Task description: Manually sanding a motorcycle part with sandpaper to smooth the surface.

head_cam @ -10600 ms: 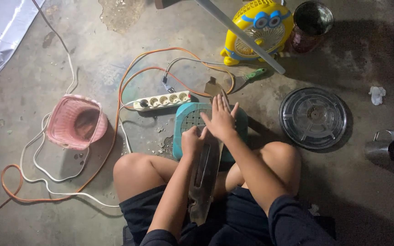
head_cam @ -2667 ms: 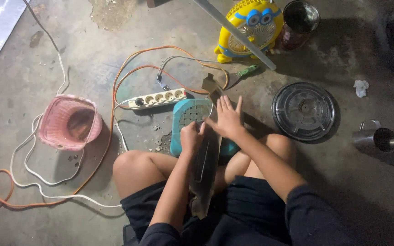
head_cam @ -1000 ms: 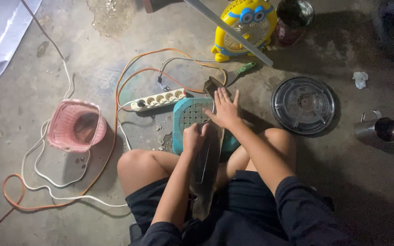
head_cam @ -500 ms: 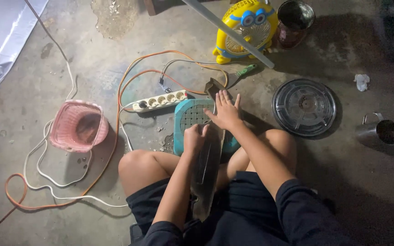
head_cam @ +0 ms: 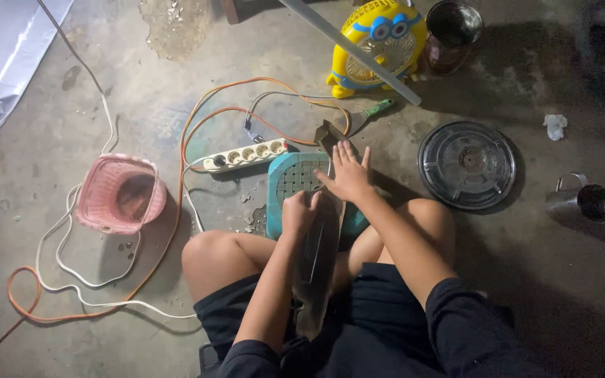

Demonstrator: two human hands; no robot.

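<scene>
I sit cross-legged on a concrete floor. A long, dark, flat blade-like piece [head_cam: 314, 280] runs from my lap across a teal plastic stool [head_cam: 290, 183] to its tip by the cables. My left hand [head_cam: 300, 210] is closed around the piece near the stool's near edge. My right hand [head_cam: 348, 173] lies flat, fingers spread, pressing on the piece over the stool's far right part.
A white power strip [head_cam: 245, 154] with orange and white cables lies beyond the stool. A pink basket [head_cam: 119, 194] sits left. A yellow cartoon-shaped fan [head_cam: 379, 38], a dark can [head_cam: 456, 31], a round metal lid [head_cam: 466, 165] and a steel mug [head_cam: 592, 201] lie right and beyond.
My right hand has slid a little along the flat piece over the stool. The left hand keeps its grip. The view has shifted slightly.
</scene>
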